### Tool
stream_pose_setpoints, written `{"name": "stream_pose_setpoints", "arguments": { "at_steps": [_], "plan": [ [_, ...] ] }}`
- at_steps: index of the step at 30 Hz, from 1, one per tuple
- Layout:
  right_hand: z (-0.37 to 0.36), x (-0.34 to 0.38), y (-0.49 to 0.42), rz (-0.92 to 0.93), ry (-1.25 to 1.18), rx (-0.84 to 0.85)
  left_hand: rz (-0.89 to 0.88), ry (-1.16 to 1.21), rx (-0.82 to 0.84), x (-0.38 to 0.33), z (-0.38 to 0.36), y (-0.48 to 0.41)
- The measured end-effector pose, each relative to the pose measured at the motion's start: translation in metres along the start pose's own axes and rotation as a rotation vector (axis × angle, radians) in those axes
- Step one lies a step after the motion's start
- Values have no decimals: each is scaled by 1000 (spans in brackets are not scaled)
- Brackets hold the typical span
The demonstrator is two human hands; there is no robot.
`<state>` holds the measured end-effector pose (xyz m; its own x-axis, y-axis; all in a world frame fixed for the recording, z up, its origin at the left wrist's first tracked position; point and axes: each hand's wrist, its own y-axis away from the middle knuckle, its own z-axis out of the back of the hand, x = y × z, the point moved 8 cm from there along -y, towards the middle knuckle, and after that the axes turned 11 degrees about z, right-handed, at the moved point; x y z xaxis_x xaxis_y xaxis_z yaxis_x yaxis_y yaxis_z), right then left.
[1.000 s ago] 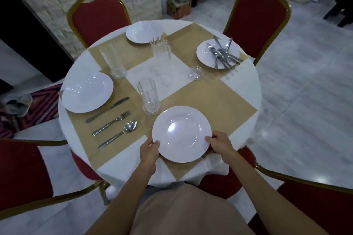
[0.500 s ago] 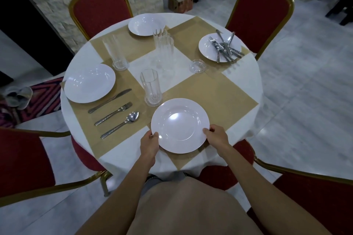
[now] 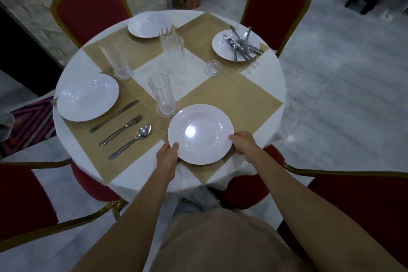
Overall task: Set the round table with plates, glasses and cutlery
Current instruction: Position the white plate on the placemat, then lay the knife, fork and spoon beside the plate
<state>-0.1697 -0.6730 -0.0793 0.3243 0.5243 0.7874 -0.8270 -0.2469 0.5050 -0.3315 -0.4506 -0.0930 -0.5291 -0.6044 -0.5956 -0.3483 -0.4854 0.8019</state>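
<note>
- White cloth covers the round table, with tan placemats laid over it in a cross.
- Four red chairs with gold frames ring the table; one chair is close by the person's right arm.
- A tall ribbed glass stands upright just beyond the near plate's far-left rim, very close to it.
- To the left, a left plate lies on its mat. Beside it a knife, a fork and a spoon lie side by side, apart from each other.
- Farther back stand a second glass and a stack of glasses near the table's middle.
- A far plate sits at the back edge. A right-hand plate carries a loose pile of cutlery.
- A small clear dish lies near that plate.
- Both bare forearms reach forward from the bottom of the view, converging on the near edge of the table.
- The near plate, white and round, lies over the near placemat at the table's edge; whether it rests flat or is slightly raised cannot be told.
- The left hand grips the plate's near-left rim, thumb on top, other fingers hidden beneath.
- The right hand holds the right rim, fingers curled against its edge.
</note>
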Motion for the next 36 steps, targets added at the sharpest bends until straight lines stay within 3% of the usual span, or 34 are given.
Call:
{"name": "stream_pose_setpoints", "arguments": {
  "at_steps": [5,12,18,26,32,36],
  "plan": [
    [18,10,41,59,127,-49,65,90,55,5,3,14],
    [28,6,88,119,270,-27,149,9,-36,34,6,45],
    [48,-3,125,196,244,-23,146,-89,55,51,-14,82],
    [114,1,144,309,364,-28,52,-252,307,59,-122,141],
    [212,-9,141,387,414,4,-128,-391,318,71,-222,187],
    [276,-25,135,439,412,130,-189,-361,279,89,-286,209]
  ]
}}
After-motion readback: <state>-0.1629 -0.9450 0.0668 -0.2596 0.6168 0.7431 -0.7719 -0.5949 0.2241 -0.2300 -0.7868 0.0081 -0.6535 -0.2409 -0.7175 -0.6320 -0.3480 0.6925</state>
